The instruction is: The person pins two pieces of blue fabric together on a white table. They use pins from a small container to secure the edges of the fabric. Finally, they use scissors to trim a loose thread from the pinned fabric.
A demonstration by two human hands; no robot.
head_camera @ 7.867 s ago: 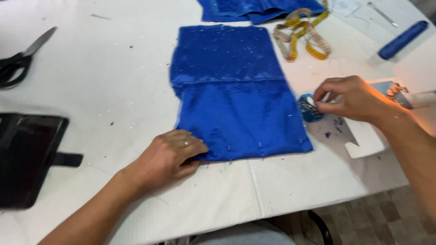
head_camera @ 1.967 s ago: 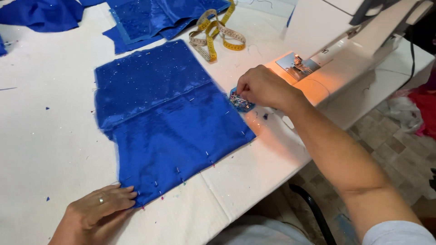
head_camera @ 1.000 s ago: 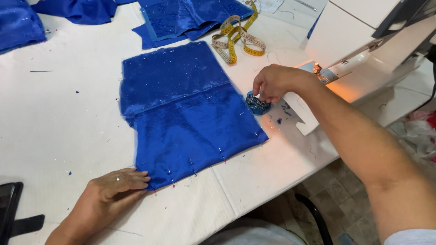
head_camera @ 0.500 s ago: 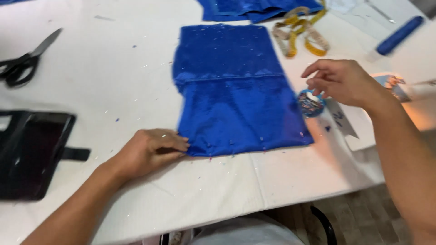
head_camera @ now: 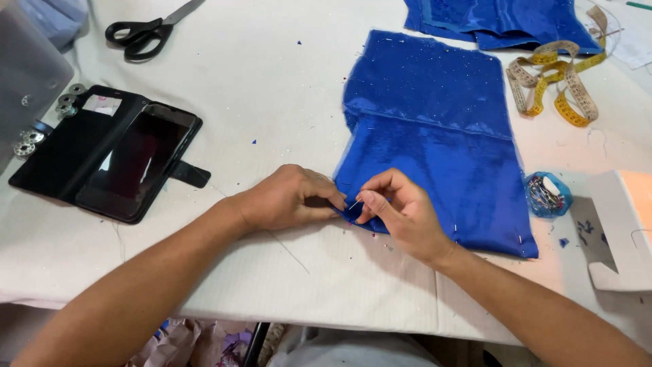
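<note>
On the white worktop (head_camera: 272,61) lies a folded piece of shiny blue fabric (head_camera: 435,149), with small pins stuck along its edges. Both hands meet at its lower left corner. The left hand (head_camera: 288,197) presses down on that corner with its fingers curled, the grip clenched on the cloth edge. The right hand (head_camera: 397,211) comes from 4 o'clock and pinches a thin pin (head_camera: 354,204) between thumb and forefinger; the pin tip points to the fabric edge, just beside the left fingertips. The two hands nearly touch and they cover the corner itself, so I cannot tell if the pin is already in the cloth.

From the hands, at 3 o'clock, a small blue round pin holder (head_camera: 547,195) full of pins stands just beside the right edge of the fabric. Beyond it, at the picture's right border, is a white part of a sewing machine (head_camera: 614,231) with an orange glow on top. At 1 o'clock a yellow measuring tape (head_camera: 560,81) lies in loose loops, near the top right corner of the fabric. At 12 o'clock more blue cloth (head_camera: 502,20) lies at the far side. At 9 o'clock a black phone in an open wallet case (head_camera: 129,160) lies well apart from the hands, and some metal bobbins (head_camera: 66,102) are near its far end. At 10 o'clock black scissors (head_camera: 146,30) lie far away.
</note>
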